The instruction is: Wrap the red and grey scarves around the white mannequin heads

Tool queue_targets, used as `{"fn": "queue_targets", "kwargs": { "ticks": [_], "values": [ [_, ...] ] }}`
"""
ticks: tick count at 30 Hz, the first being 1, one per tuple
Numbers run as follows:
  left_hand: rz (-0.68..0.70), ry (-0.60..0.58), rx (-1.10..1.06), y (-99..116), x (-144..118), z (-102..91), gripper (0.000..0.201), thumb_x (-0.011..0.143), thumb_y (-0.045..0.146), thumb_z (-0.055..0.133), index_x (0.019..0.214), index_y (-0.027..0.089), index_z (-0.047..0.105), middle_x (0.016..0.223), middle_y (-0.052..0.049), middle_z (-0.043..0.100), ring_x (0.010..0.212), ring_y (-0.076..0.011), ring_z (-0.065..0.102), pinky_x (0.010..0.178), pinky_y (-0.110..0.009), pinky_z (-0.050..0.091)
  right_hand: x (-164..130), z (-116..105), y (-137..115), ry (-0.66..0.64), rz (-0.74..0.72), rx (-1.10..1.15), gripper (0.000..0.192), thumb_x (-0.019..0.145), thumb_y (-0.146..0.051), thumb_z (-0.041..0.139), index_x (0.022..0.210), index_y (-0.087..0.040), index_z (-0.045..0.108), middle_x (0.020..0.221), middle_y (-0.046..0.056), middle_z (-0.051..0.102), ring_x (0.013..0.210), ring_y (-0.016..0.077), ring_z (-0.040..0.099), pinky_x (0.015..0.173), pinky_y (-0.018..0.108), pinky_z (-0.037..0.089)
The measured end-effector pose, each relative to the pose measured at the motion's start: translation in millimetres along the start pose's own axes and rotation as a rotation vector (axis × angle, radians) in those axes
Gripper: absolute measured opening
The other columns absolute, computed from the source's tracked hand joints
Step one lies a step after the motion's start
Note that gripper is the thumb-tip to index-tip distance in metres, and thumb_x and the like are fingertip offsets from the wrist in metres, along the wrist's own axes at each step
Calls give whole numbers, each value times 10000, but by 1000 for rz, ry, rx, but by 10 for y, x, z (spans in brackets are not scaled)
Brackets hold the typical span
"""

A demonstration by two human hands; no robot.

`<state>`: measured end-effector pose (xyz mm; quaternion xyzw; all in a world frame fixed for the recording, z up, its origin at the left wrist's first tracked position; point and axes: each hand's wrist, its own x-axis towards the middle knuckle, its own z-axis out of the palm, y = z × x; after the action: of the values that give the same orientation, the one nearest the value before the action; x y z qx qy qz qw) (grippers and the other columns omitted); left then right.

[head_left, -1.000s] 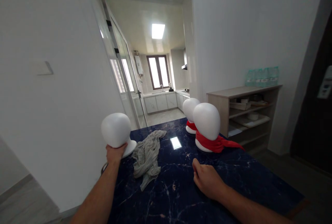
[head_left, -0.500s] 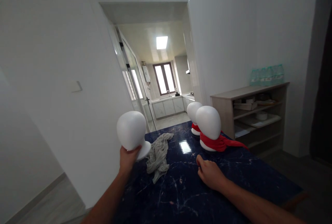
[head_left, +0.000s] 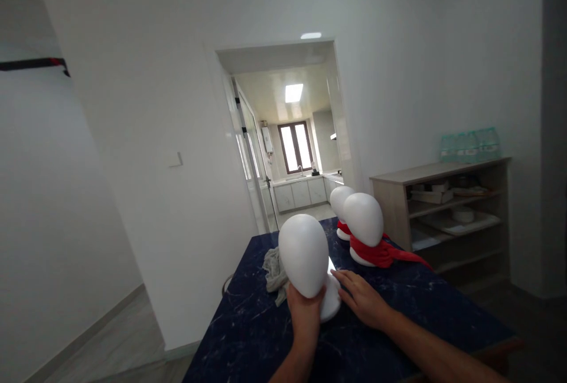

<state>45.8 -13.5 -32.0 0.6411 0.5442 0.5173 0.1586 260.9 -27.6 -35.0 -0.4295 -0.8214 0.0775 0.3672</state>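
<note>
My left hand (head_left: 305, 310) grips the neck of a plain white mannequin head (head_left: 303, 253), held tilted over the dark blue marble table (head_left: 248, 336). The fingers of my right hand (head_left: 362, 298) are apart and touch the head's round base (head_left: 331, 304). A grey cloth (head_left: 275, 269) lies crumpled just behind the head, partly hidden by it. Two more white mannequin heads, the near one (head_left: 364, 218) and the far one (head_left: 340, 201), stand upright farther back, each with a red scarf (head_left: 381, 254) around its neck.
A wooden shelf unit (head_left: 443, 205) with boxes and trays stands by the right wall, with packs of water bottles (head_left: 469, 144) on top. A doorway (head_left: 287, 135) behind the table leads to a kitchen. White wall lies to the left, grey floor below.
My left hand has carried the bare mannequin head from the table's left edge to the middle, in front of the grey cloth. My right hand has opened and reached its base. The view has pulled back.
</note>
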Motion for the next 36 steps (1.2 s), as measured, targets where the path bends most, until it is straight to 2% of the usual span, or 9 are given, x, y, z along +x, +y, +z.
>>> {"fn": "queue_targets", "kwargs": {
  "ticks": [5, 11, 17, 21, 23, 26, 28, 31, 36],
  "values": [
    [-67, -62, 117, 95, -119, 184, 723, 852, 622, 689, 1460, 254, 557, 1425, -196, 660, 1397, -404, 583, 1173, -570, 449, 0, 24, 38, -40, 3, 51, 596, 1041, -312, 475, 1628, -221, 420, 1606, 121, 533, 1471, 259, 509, 1266, 447, 373],
    [-137, -47, 239, 65, -176, 208, 742, 817, 531, 743, 1476, 281, 510, 1499, -211, 591, 1435, -369, 546, 1182, -508, 424, -13, 24, 20, -56, 46, 68, 650, 967, -240, 522, 1611, -207, 435, 1586, 120, 560, 1451, 251, 542, 1242, 414, 395],
    [-88, 11, -110, -32, -204, 140, 753, 682, 506, 833, 1348, 243, 599, 1378, -209, 674, 1313, -401, 629, 1110, -509, 476, -18, 41, 49, -63, 68, 89, 666, 947, -247, 542, 1604, -239, 439, 1583, 111, 567, 1425, 262, 572, 1206, 419, 421],
    [-72, -20, -337, -322, -199, -7, 846, 716, 389, 778, 1482, 162, 499, 1460, -199, 637, 1370, -359, 606, 1162, -451, 463, -16, 72, 118, -61, 64, 92, 685, 947, -274, 558, 1618, -238, 427, 1554, 115, 593, 1406, 273, 581, 1204, 425, 416],
    [-149, 2, -331, -511, -106, -139, 861, 722, 257, 715, 1534, 147, 453, 1489, -199, 621, 1389, -327, 599, 1162, -417, 470, -12, 90, 165, -48, 56, 82, 690, 941, -274, 568, 1617, -240, 433, 1533, 114, 608, 1393, 285, 579, 1206, 444, 407],
    [-242, 77, -177, -732, 196, -399, 737, 765, 170, 629, 1491, 122, 511, 1425, -219, 664, 1294, -316, 669, 1089, -422, 530, 4, 129, 253, 25, 52, 37, 653, 933, -229, 536, 1583, -228, 477, 1494, 117, 626, 1365, 296, 576, 1197, 470, 407],
    [-177, 71, 14, -813, 451, -583, 580, 824, 188, 610, 1402, 130, 604, 1397, -213, 681, 1266, -319, 681, 1103, -449, 520, 19, 164, 317, 113, 86, -9, 624, 918, -184, 502, 1541, -214, 519, 1427, 122, 653, 1317, 300, 590, 1172, 485, 426],
    [-66, 14, 163, -876, 768, -799, 434, 798, 190, 667, 1227, 175, 731, 1430, -170, 669, 1400, -335, 572, 1243, -472, 368, 40, 209, 391, 197, 121, -54, 605, 883, -138, 484, 1480, -202, 563, 1301, 118, 684, 1217, 295, 618, 1120, 491, 467],
    [-17, -129, 244, -963, 966, -891, 224, 669, 166, 795, 887, 219, 797, 1407, -159, 689, 1453, -381, 505, 1279, -521, 257, 49, 199, 412, 228, 73, -58, 587, 832, -79, 468, 1394, -179, 605, 1229, 111, 675, 1169, 276, 620, 1090, 470, 495]
  ]
}}
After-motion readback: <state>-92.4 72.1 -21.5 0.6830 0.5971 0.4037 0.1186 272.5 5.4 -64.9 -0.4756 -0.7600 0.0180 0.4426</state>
